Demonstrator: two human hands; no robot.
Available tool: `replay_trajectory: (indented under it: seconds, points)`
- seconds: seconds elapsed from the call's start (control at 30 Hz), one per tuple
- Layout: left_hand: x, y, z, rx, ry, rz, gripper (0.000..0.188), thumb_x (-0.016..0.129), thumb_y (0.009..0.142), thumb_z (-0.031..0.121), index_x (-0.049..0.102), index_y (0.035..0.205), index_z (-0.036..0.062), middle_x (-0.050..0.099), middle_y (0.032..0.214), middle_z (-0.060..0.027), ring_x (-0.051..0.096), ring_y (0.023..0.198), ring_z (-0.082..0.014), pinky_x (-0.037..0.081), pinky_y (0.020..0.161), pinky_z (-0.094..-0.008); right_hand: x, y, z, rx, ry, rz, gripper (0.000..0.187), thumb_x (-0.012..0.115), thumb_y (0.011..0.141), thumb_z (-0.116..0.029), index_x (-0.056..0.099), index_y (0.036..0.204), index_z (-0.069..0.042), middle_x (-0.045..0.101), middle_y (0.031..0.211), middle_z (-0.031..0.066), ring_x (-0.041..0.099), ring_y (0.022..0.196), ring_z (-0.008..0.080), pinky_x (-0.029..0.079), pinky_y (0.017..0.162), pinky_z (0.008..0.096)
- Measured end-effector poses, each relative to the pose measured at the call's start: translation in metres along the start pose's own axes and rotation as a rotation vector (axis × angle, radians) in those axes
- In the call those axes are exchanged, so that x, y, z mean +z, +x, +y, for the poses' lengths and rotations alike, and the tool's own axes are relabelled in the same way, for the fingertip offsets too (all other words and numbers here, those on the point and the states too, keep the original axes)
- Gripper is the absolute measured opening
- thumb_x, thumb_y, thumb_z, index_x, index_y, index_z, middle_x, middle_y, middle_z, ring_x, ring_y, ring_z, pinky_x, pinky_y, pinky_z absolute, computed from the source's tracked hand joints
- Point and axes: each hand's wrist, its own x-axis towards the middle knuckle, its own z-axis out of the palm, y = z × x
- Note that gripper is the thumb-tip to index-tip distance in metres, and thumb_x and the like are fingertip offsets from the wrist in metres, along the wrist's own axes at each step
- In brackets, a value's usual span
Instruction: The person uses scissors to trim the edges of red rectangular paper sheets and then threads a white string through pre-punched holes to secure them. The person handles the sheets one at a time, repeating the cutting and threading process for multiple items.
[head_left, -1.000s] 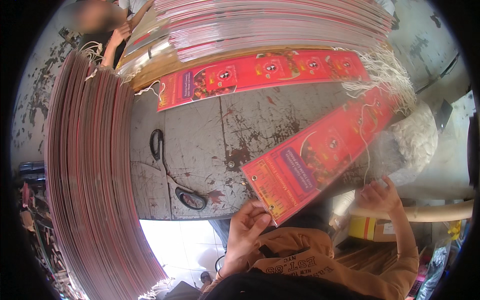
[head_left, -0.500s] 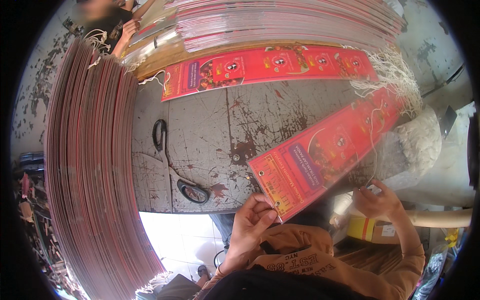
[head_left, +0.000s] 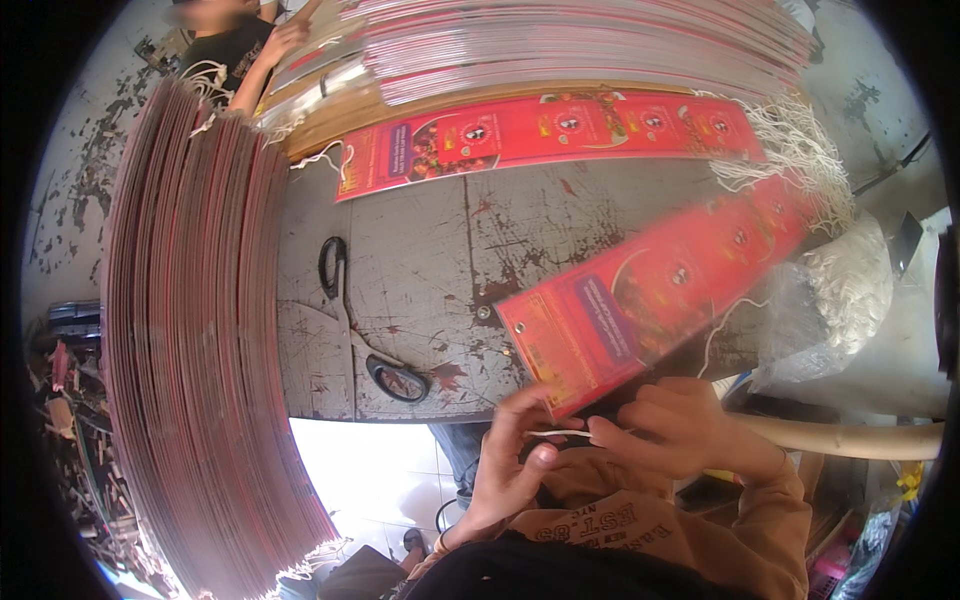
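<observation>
Near the table's front edge, my left hand (head_left: 508, 462) has its fingers curled at the near corner of a long red printed sign (head_left: 640, 300) with metal eyelets. Its thumb is lowered away from the sign's face. My right hand (head_left: 685, 428) pinches a white string (head_left: 560, 433), whose end reaches across to my left fingers at that corner; whether it passes through the eyelet is hidden. The sign slants up to the right, its far end by a heap of white strings (head_left: 800, 150). Another red sign (head_left: 540, 135), a string looped at its left end, lies farther back.
Black-handled scissors (head_left: 350, 330) lie on the scratched grey table (head_left: 400, 230). A tall stack of signs (head_left: 190, 340) stands at left, another stack (head_left: 580, 50) at the back. A plastic bag of white string (head_left: 835, 300) sits right. A co-worker's arm (head_left: 262, 75) shows top left.
My right hand has moved left, bringing the string to the sign's near corner. My left thumb has come off the sign. The co-worker's hand has risen a little.
</observation>
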Motion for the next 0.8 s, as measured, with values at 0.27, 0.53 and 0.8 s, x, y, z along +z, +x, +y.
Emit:
replay_trajectory:
  seconds: [0.27, 0.53, 0.8]
  points:
    - [-0.011, 0.0, -0.008, 0.034, 0.378, -0.057, 0.014, 0.056, 0.084, 0.013, 0.061, 0.085, 0.0001, 0.053, 0.083, -0.01, 0.055, 0.074, -0.019, 0.046, 0.066, -0.0283, -0.013, -0.006, 0.009, 0.186, 0.167, -0.004, 0.023, 0.072, 0.062, -0.018, 0.061, 0.08, -0.009, 0.045, 0.055, -0.0024, 0.046, 0.045, 0.0129, 0.036, 0.042, 0.0249]
    - [-0.006, 0.007, 0.001, -0.016, 0.247, -0.052, 0.017, 0.052, 0.087, 0.012, 0.062, 0.085, -0.0007, 0.054, 0.087, -0.0113, 0.056, 0.079, -0.0172, 0.05, 0.067, -0.0264, -0.097, -0.072, 0.027, 0.548, 0.315, -0.19, 0.025, 0.074, 0.063, -0.025, 0.056, 0.058, -0.008, 0.048, 0.05, 0.0024, 0.046, 0.042, 0.0196, 0.03, 0.038, 0.0293]
    - [-0.012, 0.003, -0.001, -0.051, 0.256, -0.065, 0.015, 0.053, 0.086, 0.011, 0.063, 0.087, -0.0009, 0.055, 0.09, -0.0122, 0.057, 0.083, -0.0181, 0.051, 0.069, -0.0269, -0.13, -0.146, 0.029, 0.402, 0.987, 0.611, 0.029, 0.051, 0.088, -0.026, 0.047, 0.077, 0.001, 0.049, 0.107, 0.0192, 0.052, 0.087, 0.0212, 0.046, 0.066, 0.0324]
